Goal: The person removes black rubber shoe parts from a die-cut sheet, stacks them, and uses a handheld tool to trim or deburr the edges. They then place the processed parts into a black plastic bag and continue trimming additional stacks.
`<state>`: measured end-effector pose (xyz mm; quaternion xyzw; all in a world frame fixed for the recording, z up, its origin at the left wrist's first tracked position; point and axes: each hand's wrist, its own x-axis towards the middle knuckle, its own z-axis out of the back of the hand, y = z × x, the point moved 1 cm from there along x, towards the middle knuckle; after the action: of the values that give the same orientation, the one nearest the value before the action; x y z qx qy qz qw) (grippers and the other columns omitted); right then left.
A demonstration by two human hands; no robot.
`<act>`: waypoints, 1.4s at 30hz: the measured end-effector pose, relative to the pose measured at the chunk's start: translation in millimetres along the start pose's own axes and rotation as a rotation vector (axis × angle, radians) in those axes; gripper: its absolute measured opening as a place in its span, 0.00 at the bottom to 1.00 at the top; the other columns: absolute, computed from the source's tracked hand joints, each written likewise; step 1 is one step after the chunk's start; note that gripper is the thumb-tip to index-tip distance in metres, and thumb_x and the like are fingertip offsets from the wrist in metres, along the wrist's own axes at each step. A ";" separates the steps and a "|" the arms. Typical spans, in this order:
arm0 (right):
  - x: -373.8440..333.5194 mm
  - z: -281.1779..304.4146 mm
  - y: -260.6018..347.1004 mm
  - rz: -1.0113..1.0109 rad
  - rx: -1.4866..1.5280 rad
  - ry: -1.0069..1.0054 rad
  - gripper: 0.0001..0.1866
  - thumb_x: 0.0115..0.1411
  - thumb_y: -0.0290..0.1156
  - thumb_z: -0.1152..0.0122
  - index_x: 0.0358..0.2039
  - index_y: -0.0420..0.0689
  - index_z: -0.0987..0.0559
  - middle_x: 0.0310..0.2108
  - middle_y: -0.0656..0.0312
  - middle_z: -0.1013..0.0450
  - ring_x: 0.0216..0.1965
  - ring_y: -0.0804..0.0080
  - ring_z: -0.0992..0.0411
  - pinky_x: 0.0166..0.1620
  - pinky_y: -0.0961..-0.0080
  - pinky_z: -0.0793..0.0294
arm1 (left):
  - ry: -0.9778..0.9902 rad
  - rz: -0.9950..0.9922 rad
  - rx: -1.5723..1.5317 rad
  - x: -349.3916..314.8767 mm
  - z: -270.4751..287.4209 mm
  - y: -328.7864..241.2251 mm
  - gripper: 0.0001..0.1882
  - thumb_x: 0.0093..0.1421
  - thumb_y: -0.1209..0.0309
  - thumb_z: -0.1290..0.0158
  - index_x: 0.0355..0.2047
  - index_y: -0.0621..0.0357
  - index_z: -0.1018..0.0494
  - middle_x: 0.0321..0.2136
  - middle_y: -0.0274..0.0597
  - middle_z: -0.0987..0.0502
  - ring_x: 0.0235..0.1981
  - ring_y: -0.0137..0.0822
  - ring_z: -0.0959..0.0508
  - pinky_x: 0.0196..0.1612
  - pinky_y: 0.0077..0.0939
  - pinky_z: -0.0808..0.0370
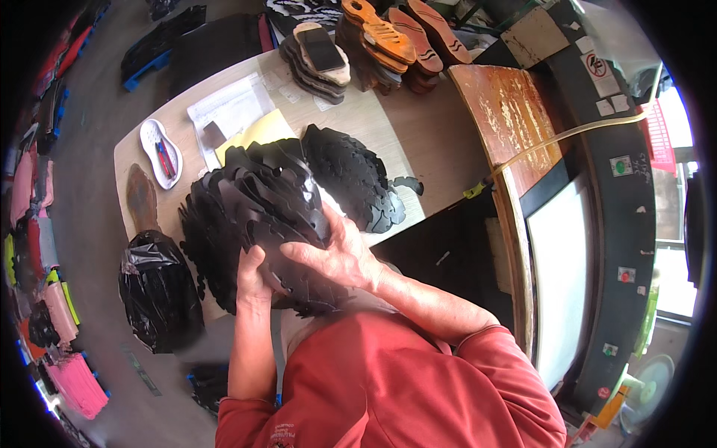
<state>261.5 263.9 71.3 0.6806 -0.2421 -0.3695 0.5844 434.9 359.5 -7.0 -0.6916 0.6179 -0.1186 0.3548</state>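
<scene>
A thick bundle of thin, black cut sheet pieces (272,205) is held close to my body, over the near edge of the table. My right hand (345,255) wraps its right side, thumb across the front. On the lower left, my left hand (254,278) grips the bundle, its fingers mostly hidden behind the pieces. More black pieces (203,235) lie heaped at the bundle's left; where heap and bundle part I cannot tell. A second pile of black pieces (347,175) sits on the table just beyond my right hand.
On the pale table (407,142) are a white sole (160,142) with pens in it, papers (228,108), a yellow sheet (261,133) and stacked sole shapes (377,33) with a phone (320,49). A black plastic bag (157,291) stands left; a worn wooden board (508,112) stands right.
</scene>
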 end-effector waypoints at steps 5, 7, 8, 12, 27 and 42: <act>4.3 46.0 -7.9 0.316 -0.345 -0.060 0.48 0.56 0.45 0.23 0.71 0.37 0.34 0.71 0.39 0.41 0.72 0.41 0.43 0.74 0.52 0.45 | -0.034 0.018 0.056 15.4 -40.8 21.7 0.47 0.51 0.57 0.27 0.67 0.63 0.34 0.56 0.45 0.23 0.57 0.44 0.21 0.61 0.36 0.22; 5.2 64.2 -10.1 0.299 -0.190 0.004 0.49 0.56 0.44 0.22 0.72 0.37 0.35 0.71 0.40 0.40 0.73 0.40 0.44 0.75 0.50 0.47 | -0.032 0.028 0.084 24.4 -55.2 27.1 0.47 0.51 0.59 0.27 0.67 0.64 0.34 0.57 0.46 0.22 0.56 0.44 0.20 0.59 0.35 0.21; 5.6 73.6 -11.2 0.261 -0.116 0.044 0.49 0.56 0.43 0.22 0.72 0.37 0.35 0.71 0.40 0.40 0.73 0.40 0.45 0.75 0.50 0.47 | -0.038 0.035 0.085 28.5 -61.8 31.2 0.47 0.50 0.59 0.27 0.67 0.64 0.34 0.57 0.46 0.23 0.56 0.44 0.21 0.59 0.35 0.21; 6.9 106.2 -11.7 0.269 -0.044 0.104 0.43 0.58 0.38 0.25 0.71 0.38 0.33 0.71 0.43 0.40 0.73 0.43 0.45 0.75 0.49 0.47 | -0.044 -0.003 0.043 33.3 -84.5 51.9 0.50 0.47 0.60 0.24 0.68 0.63 0.35 0.58 0.44 0.23 0.58 0.43 0.21 0.61 0.35 0.22; 2.3 233.9 -4.4 0.081 -0.528 0.410 0.47 0.60 0.54 0.25 0.69 0.35 0.30 0.58 0.46 0.25 0.62 0.50 0.27 0.68 0.57 0.32 | -0.227 -0.190 -0.230 24.2 -85.8 109.9 0.45 0.50 0.56 0.34 0.66 0.66 0.31 0.56 0.46 0.20 0.54 0.42 0.18 0.60 0.34 0.21; 11.0 356.3 -66.7 -0.526 -2.052 0.820 0.19 0.51 0.45 0.30 0.38 0.46 0.10 0.39 0.52 0.15 0.43 0.50 0.16 0.47 0.53 0.18 | -0.434 -0.449 -0.264 -106.7 28.4 77.1 0.36 0.61 0.58 0.40 0.65 0.68 0.32 0.51 0.50 0.20 0.48 0.44 0.18 0.52 0.38 0.21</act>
<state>-18.7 49.1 -11.7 -0.0202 0.5351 -0.2540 0.8055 370.5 470.6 -47.3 -0.8595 0.3700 0.0372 0.3507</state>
